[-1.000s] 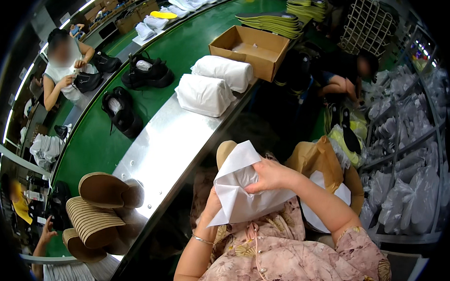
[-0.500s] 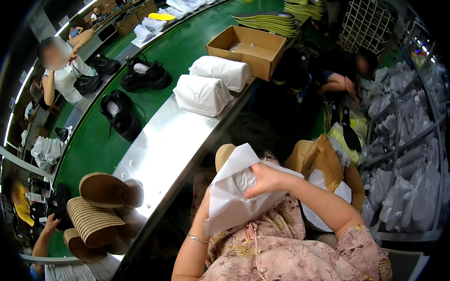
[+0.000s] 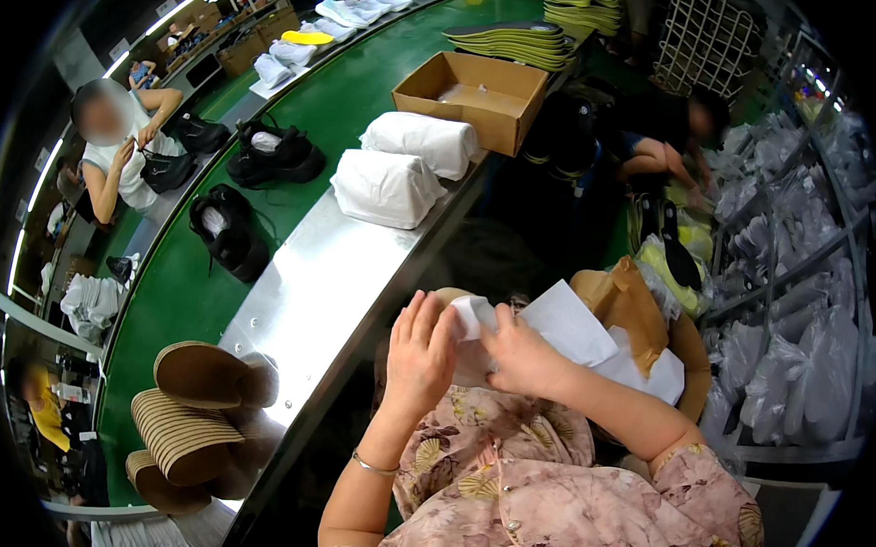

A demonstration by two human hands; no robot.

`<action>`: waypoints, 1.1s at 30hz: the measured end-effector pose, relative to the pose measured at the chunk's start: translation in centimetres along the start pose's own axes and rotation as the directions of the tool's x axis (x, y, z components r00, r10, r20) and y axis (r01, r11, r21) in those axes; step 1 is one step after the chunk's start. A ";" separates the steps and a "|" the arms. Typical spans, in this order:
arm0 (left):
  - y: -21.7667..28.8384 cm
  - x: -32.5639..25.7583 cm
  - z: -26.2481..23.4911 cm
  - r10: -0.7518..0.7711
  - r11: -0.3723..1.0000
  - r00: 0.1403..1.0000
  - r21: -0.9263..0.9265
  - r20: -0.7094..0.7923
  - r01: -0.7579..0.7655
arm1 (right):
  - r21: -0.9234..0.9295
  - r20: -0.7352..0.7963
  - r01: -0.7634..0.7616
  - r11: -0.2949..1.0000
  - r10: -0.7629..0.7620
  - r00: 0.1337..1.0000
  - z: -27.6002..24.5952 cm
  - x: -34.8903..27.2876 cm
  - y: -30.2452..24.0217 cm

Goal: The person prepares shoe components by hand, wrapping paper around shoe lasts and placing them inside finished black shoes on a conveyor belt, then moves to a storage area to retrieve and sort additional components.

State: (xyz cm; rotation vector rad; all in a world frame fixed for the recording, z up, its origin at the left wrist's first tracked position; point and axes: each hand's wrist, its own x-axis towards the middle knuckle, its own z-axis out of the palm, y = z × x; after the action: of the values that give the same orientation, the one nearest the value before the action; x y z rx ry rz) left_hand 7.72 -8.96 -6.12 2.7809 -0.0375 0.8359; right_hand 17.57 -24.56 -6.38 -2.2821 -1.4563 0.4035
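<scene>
Above my lap, a sheet of white tissue paper is bunched between my two hands. My left hand presses against its left side, fingers long and held together, with the paper between thumb and palm. From the other side, my right hand pinches the paper with bent fingers. Behind the paper shows the rounded tip of a tan piece, mostly hidden. Just beyond my right hand lie flat white paper sheets, beside a torn brown paper wrapper.
Two white paper-wrapped bundles sit on the metal ledge near an open cardboard box. Black shoes stand on the green conveyor. Brown shoe boards are stacked left. A rack holds bagged items. Other people work nearby.
The paper, spread wide before, is now gathered into a smaller bundle. My left hand has come up and over onto it; my right hand now pinches it. The white sheets at right show more.
</scene>
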 end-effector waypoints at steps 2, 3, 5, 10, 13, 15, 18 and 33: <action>0.7 0.3 0.3 -0.020 0.999 1.000 -0.037 -0.008 0.020 | -0.015 0.038 -0.016 1.000 0.017 0.999 0.2 -0.3 -0.5; 1.1 0.4 0.3 -0.027 0.998 1.000 -0.051 -0.008 0.027 | -0.025 0.029 -0.027 0.999 0.028 0.999 0.3 -0.3 -0.5; 1.6 0.4 0.0 -0.045 0.996 0.994 -0.072 0.099 0.052 | -0.045 0.011 -0.047 0.998 0.048 0.999 0.6 -0.1 -0.3; 2.0 0.1 -0.4 -0.065 0.991 0.976 -0.104 0.208 0.088 | -0.057 0.023 -0.014 0.998 0.016 1.000 1.0 -0.3 0.4; 0.7 -0.3 0.6 -0.043 0.989 0.994 -0.137 0.102 0.057 | -0.027 -0.007 0.007 1.000 -0.007 1.000 0.8 -0.5 0.6; 0.5 -0.4 0.7 -0.047 0.991 0.999 -0.125 0.027 0.050 | -0.002 0.005 0.013 1.000 -0.013 1.000 0.6 -0.7 0.3; 1.1 -0.1 0.6 -0.136 0.986 0.983 -0.113 -0.121 0.122 | 0.016 0.050 0.009 1.000 -0.010 0.999 -0.1 -1.0 -0.8; -3.8 1.1 2.3 -0.615 0.160 0.636 -0.716 0.467 0.680 | 0.179 0.136 0.075 0.981 -0.100 0.986 -0.1 -1.3 -0.2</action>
State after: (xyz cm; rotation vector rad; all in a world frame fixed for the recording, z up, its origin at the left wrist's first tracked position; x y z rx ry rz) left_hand 10.20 -5.73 -8.24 1.5301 0.5644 0.2903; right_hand 16.88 -25.64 -6.16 -2.0800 -1.5209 0.6543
